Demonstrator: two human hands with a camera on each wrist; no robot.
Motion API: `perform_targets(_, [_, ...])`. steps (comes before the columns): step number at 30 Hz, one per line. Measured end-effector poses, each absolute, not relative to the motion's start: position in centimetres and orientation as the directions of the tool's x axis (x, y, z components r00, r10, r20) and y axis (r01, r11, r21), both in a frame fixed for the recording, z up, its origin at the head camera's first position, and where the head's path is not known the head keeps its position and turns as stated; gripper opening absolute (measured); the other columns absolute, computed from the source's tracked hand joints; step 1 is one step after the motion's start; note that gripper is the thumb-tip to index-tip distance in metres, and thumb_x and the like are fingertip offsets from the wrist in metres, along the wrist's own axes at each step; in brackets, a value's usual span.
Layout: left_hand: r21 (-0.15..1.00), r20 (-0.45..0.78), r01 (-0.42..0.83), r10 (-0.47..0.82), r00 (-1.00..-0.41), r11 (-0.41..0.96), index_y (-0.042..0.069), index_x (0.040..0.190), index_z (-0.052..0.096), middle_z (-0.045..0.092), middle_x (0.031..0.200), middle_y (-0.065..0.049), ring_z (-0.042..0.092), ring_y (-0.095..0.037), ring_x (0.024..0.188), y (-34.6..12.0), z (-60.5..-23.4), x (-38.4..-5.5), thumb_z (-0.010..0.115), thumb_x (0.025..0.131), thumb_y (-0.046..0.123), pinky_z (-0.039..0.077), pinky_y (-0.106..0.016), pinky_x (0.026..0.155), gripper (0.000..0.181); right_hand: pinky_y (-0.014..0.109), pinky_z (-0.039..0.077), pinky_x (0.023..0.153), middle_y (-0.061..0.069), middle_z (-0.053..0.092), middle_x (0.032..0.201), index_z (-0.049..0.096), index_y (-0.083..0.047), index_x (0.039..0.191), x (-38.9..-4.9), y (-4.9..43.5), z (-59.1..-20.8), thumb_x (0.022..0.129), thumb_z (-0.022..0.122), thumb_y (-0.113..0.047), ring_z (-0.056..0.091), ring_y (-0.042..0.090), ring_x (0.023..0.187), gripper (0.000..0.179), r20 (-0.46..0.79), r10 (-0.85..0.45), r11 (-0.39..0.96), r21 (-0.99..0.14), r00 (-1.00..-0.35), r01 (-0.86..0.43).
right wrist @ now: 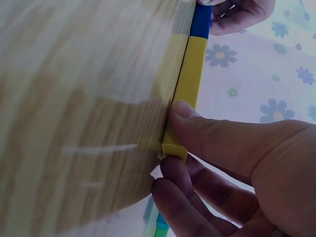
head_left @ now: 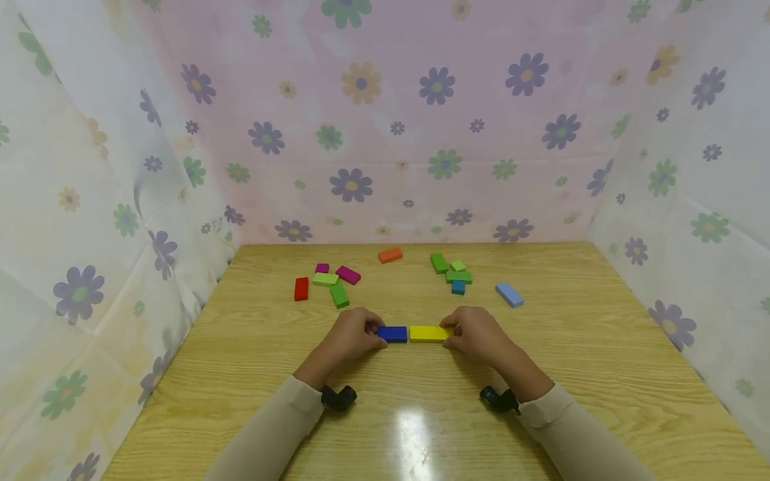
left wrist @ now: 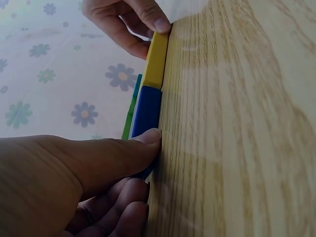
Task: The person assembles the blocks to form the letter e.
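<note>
On the wooden table, a dark blue block (head_left: 393, 334) lies flat, its left end pinched between the thumb and fingers of my left hand (head_left: 356, 332). My right hand (head_left: 477, 334) pinches the right end of a longer yellow block (head_left: 428, 334). The two blocks lie end to end in a line, with a very thin gap between them in the head view. In the left wrist view the left thumb (left wrist: 143, 140) presses the near long side of the blue block (left wrist: 147, 111). The right wrist view shows the right thumb on the side of the yellow block (right wrist: 190, 74).
Behind my left hand lie a red block (head_left: 301, 288), two magenta blocks, a light green block (head_left: 325, 279) and a green block (head_left: 339, 294). An orange block (head_left: 390, 255) is at the back. Several green blocks and a blue block (head_left: 458, 287) cluster right of it, near a light blue block (head_left: 509, 294).
</note>
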State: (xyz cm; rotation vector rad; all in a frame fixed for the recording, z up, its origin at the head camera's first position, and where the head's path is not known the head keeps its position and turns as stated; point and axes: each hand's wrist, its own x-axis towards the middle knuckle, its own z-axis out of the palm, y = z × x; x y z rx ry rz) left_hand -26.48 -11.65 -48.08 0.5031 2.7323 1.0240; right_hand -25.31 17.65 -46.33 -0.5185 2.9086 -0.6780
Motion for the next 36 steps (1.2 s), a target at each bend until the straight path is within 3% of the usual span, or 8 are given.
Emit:
perform_targets(30, [0.737, -0.075, 0.200, 0.372, -0.925, 0.646, 0.018, 0.105, 0.077, 0.065, 0.090, 0.002, 0.060, -0.016, 0.084, -12.29, -48.66, -26.94, 0.090, 0.082, 0.025, 0.052, -0.028, 0.075, 0.028, 0.031, 0.053, 0.071, 0.003, 0.074, 0.107, 0.079, -0.012, 0.116, -24.98, 17.28, -46.36, 0.083, 0.087, -0.017, 0.059, 0.011, 0.081, 0.034, -0.003, -0.362, 0.830, -0.455, -0.932, -0.322])
perform_targets(36, [0.758, -0.067, 0.204, 0.385, -0.920, 0.620, 0.017, 0.103, 0.076, 0.065, 0.088, 0.001, 0.060, -0.016, 0.081, -12.37, -48.63, -26.88, 0.091, 0.081, 0.024, 0.052, -0.027, 0.073, 0.027, 0.031, 0.056, 0.073, 0.002, 0.074, 0.109, 0.080, -0.013, 0.116, -24.97, 17.48, -46.58, 0.083, 0.088, -0.018, 0.066, 0.011, 0.086, 0.034, 0.007, -0.361, 0.821, -0.472, -0.932, -0.322])
